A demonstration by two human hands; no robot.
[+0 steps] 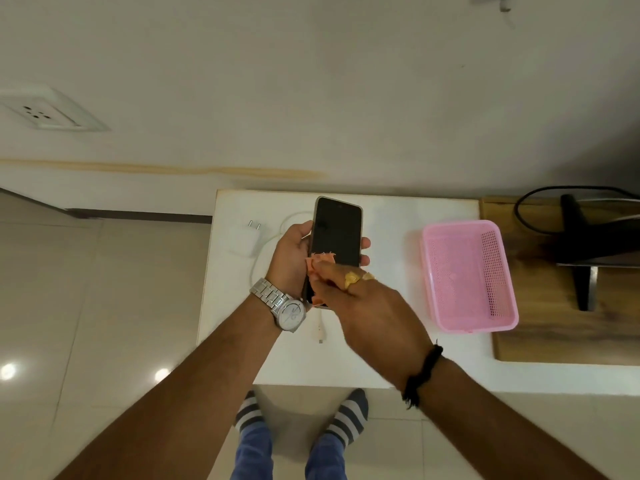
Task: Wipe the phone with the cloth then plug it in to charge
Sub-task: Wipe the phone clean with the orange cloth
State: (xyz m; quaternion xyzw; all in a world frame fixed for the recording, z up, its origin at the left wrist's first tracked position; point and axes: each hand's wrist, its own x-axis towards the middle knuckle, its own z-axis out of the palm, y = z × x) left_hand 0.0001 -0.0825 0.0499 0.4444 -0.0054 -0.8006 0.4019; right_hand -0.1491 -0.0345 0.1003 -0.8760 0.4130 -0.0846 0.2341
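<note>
A black phone [337, 230] with a dark screen is held above the white table [381, 341], screen up. My left hand [291, 258] grips it from the left, fingertips curling round its right edge. An orange cloth [320, 263] lies on the lower part of the screen, and my right hand [360, 306] holds it there with bent fingers. A white charger plug [247, 239] lies on the table to the left. Its white cable [266, 247] loops under my left hand, and the cable's end [320, 332] lies below the phone.
A pink plastic basket [467, 278] stands on the table's right side. Beyond it a wooden board [540, 327] carries a dark stand [581, 251] with a black cord. A white wall socket [45, 110] sits on the wall at upper left.
</note>
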